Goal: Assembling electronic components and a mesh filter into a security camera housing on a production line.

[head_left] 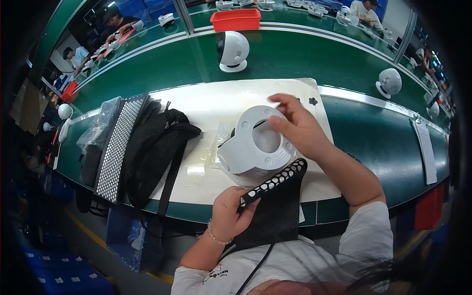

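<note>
Left hand [230, 211] pinches black white-dotted sheet [275, 183] | right hand [306, 132] half-open at white plastic ring-based housing [245, 151], hold unclear | best: steady it squarely

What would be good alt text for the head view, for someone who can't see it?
A person's right hand is at a ring-topped white device on a pale mat; the left hand holds a black strip with white dots. A black bag lies to the left. Beyond stands another white device.
</note>
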`<state>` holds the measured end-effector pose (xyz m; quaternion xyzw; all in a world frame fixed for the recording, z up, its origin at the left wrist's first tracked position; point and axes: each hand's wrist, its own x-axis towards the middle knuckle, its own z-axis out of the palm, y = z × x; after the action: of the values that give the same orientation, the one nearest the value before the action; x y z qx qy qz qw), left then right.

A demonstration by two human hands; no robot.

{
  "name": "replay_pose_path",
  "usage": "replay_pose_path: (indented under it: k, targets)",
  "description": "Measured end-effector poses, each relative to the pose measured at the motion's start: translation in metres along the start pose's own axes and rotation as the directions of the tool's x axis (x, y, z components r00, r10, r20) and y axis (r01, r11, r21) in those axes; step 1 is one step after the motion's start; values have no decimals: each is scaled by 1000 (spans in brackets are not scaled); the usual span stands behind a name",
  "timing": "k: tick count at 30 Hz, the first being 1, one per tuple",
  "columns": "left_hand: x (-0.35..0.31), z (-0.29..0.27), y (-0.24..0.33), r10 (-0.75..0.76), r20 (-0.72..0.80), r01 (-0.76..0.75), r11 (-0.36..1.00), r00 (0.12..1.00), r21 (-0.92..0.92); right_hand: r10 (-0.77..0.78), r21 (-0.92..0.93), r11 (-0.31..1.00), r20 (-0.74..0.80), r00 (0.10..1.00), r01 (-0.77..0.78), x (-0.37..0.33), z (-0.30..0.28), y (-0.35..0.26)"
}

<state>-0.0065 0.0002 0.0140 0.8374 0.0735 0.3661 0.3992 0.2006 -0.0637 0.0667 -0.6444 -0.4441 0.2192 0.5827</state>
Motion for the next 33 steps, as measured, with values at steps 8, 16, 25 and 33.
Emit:
replay_pose_path:
  k: [8, 16, 25, 33]
  targets:
    - [-5, -1, -9, 17, -3, -17, 999, 1000, 27, -691, -446, 522, 280, 667, 727, -63, 3, -20]
    - [-9, -2, -17, 7, 17, -7, 1000, 1000, -11, -819, -409, 210, 422, 388, 888, -60, 7, -1]
    - [-9, -1, -12, 58, 10, -58, 998, 998, 39, -594, -301, 630, 408, 693, 716, -58, 18, -21]
    - [-7, -7, -14, 56, 65, -53, 997, 996, -52, -755, -205, 522, 341, 561, 828, -62, 23, -15]
